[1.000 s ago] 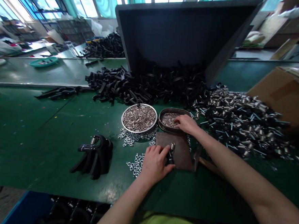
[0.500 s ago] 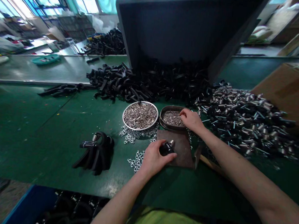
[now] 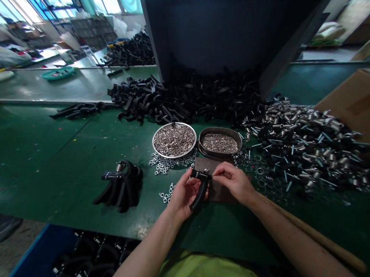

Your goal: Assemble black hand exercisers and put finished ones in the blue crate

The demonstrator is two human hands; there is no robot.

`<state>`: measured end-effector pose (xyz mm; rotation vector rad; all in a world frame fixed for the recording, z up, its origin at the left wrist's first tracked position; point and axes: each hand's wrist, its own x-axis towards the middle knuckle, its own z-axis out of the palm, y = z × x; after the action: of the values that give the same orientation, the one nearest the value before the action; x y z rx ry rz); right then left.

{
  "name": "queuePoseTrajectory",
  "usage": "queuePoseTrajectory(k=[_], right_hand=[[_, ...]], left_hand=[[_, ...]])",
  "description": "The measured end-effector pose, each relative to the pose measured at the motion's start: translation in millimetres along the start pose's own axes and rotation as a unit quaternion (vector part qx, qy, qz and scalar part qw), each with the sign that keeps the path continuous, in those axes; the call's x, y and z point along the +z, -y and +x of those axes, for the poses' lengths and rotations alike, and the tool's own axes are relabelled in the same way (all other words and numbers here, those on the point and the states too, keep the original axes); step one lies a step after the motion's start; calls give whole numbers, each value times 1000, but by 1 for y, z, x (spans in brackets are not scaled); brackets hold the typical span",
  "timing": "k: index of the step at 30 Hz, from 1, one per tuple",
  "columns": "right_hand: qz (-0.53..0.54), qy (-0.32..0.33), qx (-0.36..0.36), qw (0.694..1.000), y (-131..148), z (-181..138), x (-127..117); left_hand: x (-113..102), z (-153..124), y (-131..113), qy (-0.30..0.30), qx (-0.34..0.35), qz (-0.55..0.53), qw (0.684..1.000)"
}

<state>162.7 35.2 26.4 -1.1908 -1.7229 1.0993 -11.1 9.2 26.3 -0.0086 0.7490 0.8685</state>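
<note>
My left hand (image 3: 182, 195) is closed around a black hand grip exerciser (image 3: 203, 188), whose curved handle points down toward me. At the grip's right end my right hand (image 3: 234, 182) pinches a small metal part, mostly hidden by the fingertips. Beneath the hands lies a flat metal plate (image 3: 220, 195). Just beyond it stand an oval tin (image 3: 200, 147) of tiny metal pieces and a round dish (image 3: 153, 144) of small metal pins. Several loose nuts (image 3: 165, 196) are scattered left of the plate. Further left, a cluster of black hand grips (image 3: 119, 189) with a spring stands on the table.
A large dark bin (image 3: 218, 31) tips toward me behind a heap of black handles (image 3: 150, 98). On the right are piled springs and bolts (image 3: 305, 142), a cardboard box (image 3: 355, 104) and a wooden stick (image 3: 326, 241). A blue crate (image 3: 34, 254) of grips sits below the table edge.
My right hand has moved from the oval tin down to the hand grip. The left hand has turned the grip, so its handle now shows. The wooden stick is more visible.
</note>
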Motion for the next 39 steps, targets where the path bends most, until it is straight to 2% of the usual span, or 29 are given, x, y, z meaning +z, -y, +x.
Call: queuePoseTrajectory(k=[6, 9, 11, 13, 15, 16, 18, 19, 21, 22, 24, 26, 27, 31, 33, 35, 39], right_hand=[[-42, 8, -19, 999, -2, 0, 5], [-95, -3, -34, 995, -5, -1, 3], [-159, 2, -87, 983, -10, 0, -2], [-273, 17, -181, 945, -17, 4, -10], [-414, 44, -275, 867, -24, 8, -20], [-474, 59, -312, 821, -27, 10, -23], [-553, 87, -362, 746, -31, 14, -28], [-572, 96, -375, 724, -32, 16, -29], [-590, 100, -378, 706, -31, 18, -28], [-595, 101, -369, 707, -29, 17, -27], [-595, 107, -340, 720, -23, 13, -28], [-589, 107, -293, 746, -18, 2, -34], [-584, 96, -263, 762, -16, -7, -39], [-568, 26, -125, 813, -23, -59, -71], [-577, -3, -69, 814, -35, -90, -84], [-579, -20, -28, 815, -50, -115, -92], [-567, -50, 13, 822, -61, -134, -95]], left_hand=[[-1, 2, 6, 16, 10, 21, 1000], [-3, 5, 7, -5, 40, 79, 996], [-3, 7, 4, -1, 77, 166, 983], [-2, 9, -1, 28, 129, 290, 948], [1, 11, -6, 48, 192, 441, 875], [2, 12, -8, 45, 225, 523, 820], [2, 14, -6, 30, 288, 675, 679], [1, 15, -3, 24, 314, 732, 604], [-1, 15, 5, 19, 351, 805, 478], [-3, 14, 9, 20, 361, 825, 435], [-7, 13, 16, 18, 370, 846, 383], [-11, 12, 20, 17, 379, 851, 363], [-13, 13, 21, 16, 383, 848, 366], [-16, 16, 21, -13, 384, 821, 422], [-16, 18, 19, -36, 376, 813, 443], [-16, 19, 18, -48, 370, 812, 449], [-15, 18, 16, -43, 365, 818, 442]])
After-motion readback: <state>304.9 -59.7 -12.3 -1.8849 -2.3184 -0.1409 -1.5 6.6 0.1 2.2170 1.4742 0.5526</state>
